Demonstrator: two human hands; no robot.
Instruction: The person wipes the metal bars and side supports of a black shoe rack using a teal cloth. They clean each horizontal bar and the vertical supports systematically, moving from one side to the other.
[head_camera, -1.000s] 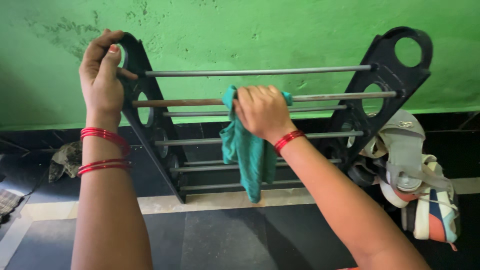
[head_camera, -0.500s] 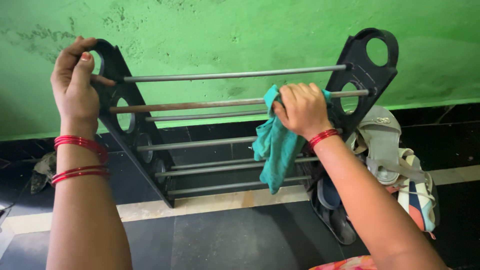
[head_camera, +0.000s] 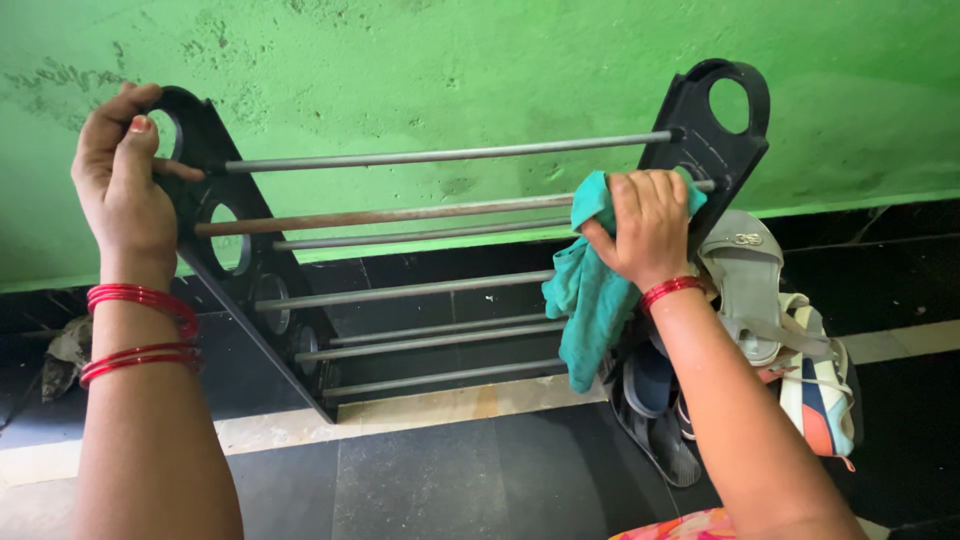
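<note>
Left hand (head_camera: 122, 190) clamped the rack's (head_camera: 215, 250) end panel steady while right hand (head_camera: 650, 225) gripped the cloth (head_camera: 590, 290) around the second rod's (head_camera: 400, 213) right end; firm wrap, full-length strokes advisable.

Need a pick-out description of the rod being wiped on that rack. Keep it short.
Against the green wall stands a black rack with grey rods. Second from the top is the rod that the right hand grips near the right end panel through a teal cloth. Unlike its plain grey neighbours, it looks rusty brown toward its left end.
</note>
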